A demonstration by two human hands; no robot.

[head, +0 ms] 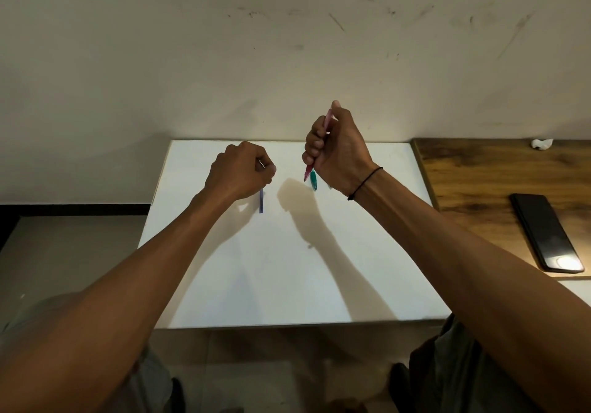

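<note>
My right hand (335, 150) is raised above a white board (287, 268) and grips a red pen (309, 171) in its fist, tip pointing down, thumb on the top end. A green pen (313, 180) lies on the board just below that tip, partly hidden by the hand. My left hand (240, 171) hovers over the board's far left part, its curled fingers holding a blue pen (261, 203) whose lower end hangs out beneath the fist. A thin pale tip shows between the fingers.
A wooden table (479, 169) adjoins the board on the right, bearing a black phone (547, 232) and a crumpled white paper (541, 143) at the back. A scuffed wall rises behind. Floor lies to the left; my knees sit below the near edge.
</note>
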